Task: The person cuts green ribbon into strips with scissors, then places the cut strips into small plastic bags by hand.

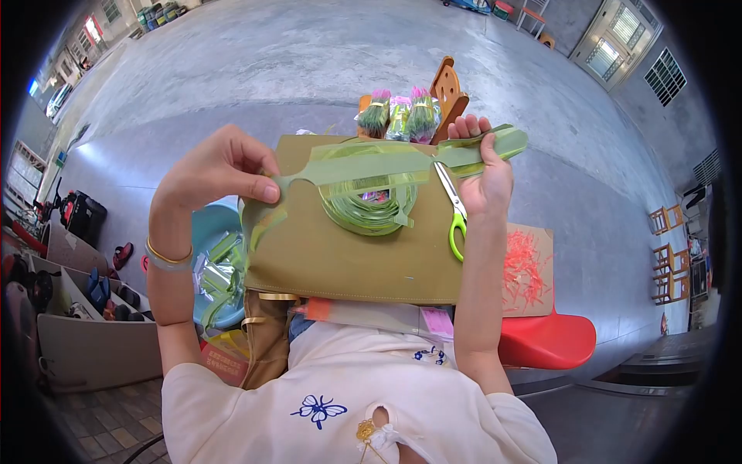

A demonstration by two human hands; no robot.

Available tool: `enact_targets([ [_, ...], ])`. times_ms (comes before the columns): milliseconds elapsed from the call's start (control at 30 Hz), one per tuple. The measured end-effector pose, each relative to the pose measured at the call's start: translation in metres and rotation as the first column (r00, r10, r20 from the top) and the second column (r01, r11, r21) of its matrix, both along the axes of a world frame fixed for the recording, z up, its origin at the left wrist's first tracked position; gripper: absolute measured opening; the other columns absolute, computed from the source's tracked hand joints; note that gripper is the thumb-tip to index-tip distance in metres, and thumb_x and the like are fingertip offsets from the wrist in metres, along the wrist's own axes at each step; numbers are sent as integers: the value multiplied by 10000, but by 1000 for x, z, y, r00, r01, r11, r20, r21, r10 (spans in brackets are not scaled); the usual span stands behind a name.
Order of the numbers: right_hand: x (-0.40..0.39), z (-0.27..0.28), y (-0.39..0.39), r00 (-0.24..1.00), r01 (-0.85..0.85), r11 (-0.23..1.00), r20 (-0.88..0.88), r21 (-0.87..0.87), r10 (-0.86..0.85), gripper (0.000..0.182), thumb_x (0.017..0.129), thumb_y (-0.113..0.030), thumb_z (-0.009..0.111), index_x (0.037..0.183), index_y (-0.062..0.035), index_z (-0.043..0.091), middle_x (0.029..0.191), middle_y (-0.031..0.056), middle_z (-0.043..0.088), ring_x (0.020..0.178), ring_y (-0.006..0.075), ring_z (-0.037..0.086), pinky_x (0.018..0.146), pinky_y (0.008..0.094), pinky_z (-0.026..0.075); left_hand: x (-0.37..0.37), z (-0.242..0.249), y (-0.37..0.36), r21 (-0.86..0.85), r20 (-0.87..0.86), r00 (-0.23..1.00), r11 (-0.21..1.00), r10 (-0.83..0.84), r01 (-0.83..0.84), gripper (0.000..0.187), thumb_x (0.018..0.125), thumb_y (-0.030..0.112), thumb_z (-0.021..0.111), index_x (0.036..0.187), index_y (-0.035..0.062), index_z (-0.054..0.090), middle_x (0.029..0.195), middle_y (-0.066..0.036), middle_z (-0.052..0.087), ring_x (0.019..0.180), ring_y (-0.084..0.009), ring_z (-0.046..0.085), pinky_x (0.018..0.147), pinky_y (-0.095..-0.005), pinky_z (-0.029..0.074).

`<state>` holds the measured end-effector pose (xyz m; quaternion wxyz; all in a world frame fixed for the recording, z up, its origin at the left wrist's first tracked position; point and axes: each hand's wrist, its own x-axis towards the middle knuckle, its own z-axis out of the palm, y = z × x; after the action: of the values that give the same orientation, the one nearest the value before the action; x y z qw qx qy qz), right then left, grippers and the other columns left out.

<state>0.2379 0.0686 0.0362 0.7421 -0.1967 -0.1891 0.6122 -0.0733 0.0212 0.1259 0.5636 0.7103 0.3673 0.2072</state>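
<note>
A long pale green plastic strip [371, 164], cut in leaf-like sections with narrow necks, is stretched between my hands. My left hand [236, 166] pinches one end between thumb and fingers. My right hand [489, 174] has the other end across its palm under the thumb, with a pointed tip sticking out beyond. Below the strip, a coil of the same green band [367, 213] lies on the olive-brown table mat [309, 263], partly hidden by it. Scissors [457, 213] with green handles rest on the mat beside my right wrist.
To the left, a blue basin [202, 286] holds green and silvery pieces. Red-orange shreds [528, 267] lie on cardboard at the right, above a red stool [549, 340]. Behind the mat, bundles of green stems with pink tips [421, 112] stand on a wooden chair [448, 93].
</note>
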Motion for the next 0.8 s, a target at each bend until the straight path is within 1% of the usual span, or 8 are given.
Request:
enact_targets([
  [133,-36,-3,-3,991,-88,996,104,-4,88,257,970,-195,362,1095,10,452,1024,163,568,913,261,574,873,405,470,22,31,-4,158,345,939,985,7,-65,196,715,144,752,788,-19,673,738,-55,635,735,-94,566,652,-232,450],
  [200,-54,7,-9,983,-158,987,96,37,154,277,960,-222,399,1113,3,452,1037,152,562,931,247,566,864,390,468,61,38,-2,509,286,958,844,19,-169,202,706,161,754,777,-16,685,855,-128,641,955,-168,559,774,-302,454],
  [267,-68,8,-8,977,-170,984,143,50,161,412,956,-370,386,1181,-29,441,1069,118,548,996,216,543,860,362,461,86,36,9,673,201,979,723,25,-156,217,725,215,737,756,5,695,1260,-241,476,1152,-264,466,851,-364,420],
  [400,-79,32,-23,952,-303,928,22,217,305,674,896,-618,224,1241,-75,423,1096,89,538,1036,201,531,826,337,482,118,24,38,538,229,957,796,178,-277,259,714,246,746,810,9,708,1297,-226,454,1132,-279,488,869,-379,421],
  [500,-78,31,-25,882,-430,786,22,444,470,497,938,-479,346,1214,-72,423,1044,80,560,946,210,576,826,384,492,125,13,56,417,205,945,851,255,-320,263,722,247,738,821,5,709,1307,-208,452,1052,-259,546,831,-349,442],
  [600,-76,27,-25,858,-506,817,253,276,447,423,909,-423,476,1110,-51,487,933,81,572,870,210,598,745,358,516,124,10,61,328,151,949,891,278,-314,266,749,249,716,826,-5,704,1308,-191,458,982,-218,581,771,-287,461],
  [700,-75,20,-18,743,-660,708,352,251,569,277,924,-271,492,1081,-43,489,870,71,559,887,211,587,792,376,505,120,9,60,215,93,948,923,305,-319,328,786,277,687,922,-20,667,1295,-176,472,959,-183,584,734,-241,465],
  [800,-77,13,-16,766,-635,722,99,275,636,179,941,-183,452,1045,-42,490,839,63,540,864,205,585,787,367,509,117,17,41,92,97,934,931,345,-353,480,823,327,650,1133,-26,552,1265,-166,496,989,-178,567,765,-253,463],
])
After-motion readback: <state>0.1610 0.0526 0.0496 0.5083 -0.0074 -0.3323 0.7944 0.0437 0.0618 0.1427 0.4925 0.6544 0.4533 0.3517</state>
